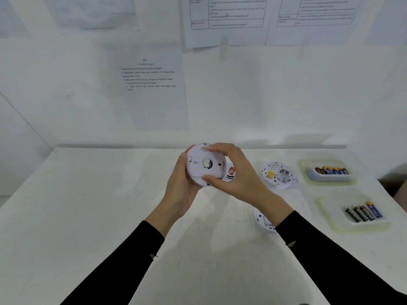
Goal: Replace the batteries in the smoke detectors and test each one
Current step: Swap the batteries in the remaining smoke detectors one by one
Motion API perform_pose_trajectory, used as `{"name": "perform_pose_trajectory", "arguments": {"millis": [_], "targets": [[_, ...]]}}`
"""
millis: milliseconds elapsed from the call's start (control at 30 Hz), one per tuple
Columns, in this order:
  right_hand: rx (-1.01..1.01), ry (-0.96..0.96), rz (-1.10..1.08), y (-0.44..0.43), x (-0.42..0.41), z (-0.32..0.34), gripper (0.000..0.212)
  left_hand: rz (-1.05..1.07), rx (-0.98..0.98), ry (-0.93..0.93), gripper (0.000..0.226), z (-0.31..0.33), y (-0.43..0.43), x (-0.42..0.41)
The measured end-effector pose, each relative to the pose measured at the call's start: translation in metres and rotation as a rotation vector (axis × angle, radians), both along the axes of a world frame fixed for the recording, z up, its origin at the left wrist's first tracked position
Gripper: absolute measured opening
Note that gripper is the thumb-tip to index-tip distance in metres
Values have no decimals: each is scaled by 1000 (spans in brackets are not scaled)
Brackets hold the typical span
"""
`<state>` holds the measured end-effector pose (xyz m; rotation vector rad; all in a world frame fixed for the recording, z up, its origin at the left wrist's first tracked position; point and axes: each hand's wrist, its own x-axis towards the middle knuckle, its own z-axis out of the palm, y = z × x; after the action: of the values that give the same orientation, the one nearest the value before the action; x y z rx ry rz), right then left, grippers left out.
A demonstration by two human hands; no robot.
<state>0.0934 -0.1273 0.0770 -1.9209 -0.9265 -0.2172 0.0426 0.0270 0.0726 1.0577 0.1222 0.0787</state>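
Here the left hand and right hand both grip the smoke detector by its rim above the desk; it looks light, rigid, smooth plastic.

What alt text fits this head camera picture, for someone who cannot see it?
A person's left hand and right hand grip a round white plastic smoke detector above a white table. To the right lie an opened white detector and two clear plastic battery trays.
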Motion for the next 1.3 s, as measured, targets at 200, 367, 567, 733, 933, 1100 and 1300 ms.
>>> {"name": "perform_pose_trajectory", "arguments": {"millis": [200, 367, 567, 733, 933, 1100, 1300], "targets": [[73, 12, -93, 10, -2, -3, 58, 16, 1, -14, 49, -3, -1, 7], [148, 12, -209, 20, -4, -6, 63, 78, -2, -29, 49, 0, -4, 10], [253, 81, -299, 33, -16, -6, 58, 162, -4, -61, 53, -2, -8, 11], [240, 156, -259, 35, -15, -9, 55, 83, 8, -53, 52, -2, -1, 8], [323, 319, -24, 27, -16, -22, 50, -177, 85, -10, 44, -2, 18, -5], [266, 473, -30, 12, -21, -52, 31, -62, 534, 173, 79, -34, 31, -15], [-67, 663, -145, -2, -38, -110, 26, -45, 1005, 159, 116, -102, 35, -33]]}}
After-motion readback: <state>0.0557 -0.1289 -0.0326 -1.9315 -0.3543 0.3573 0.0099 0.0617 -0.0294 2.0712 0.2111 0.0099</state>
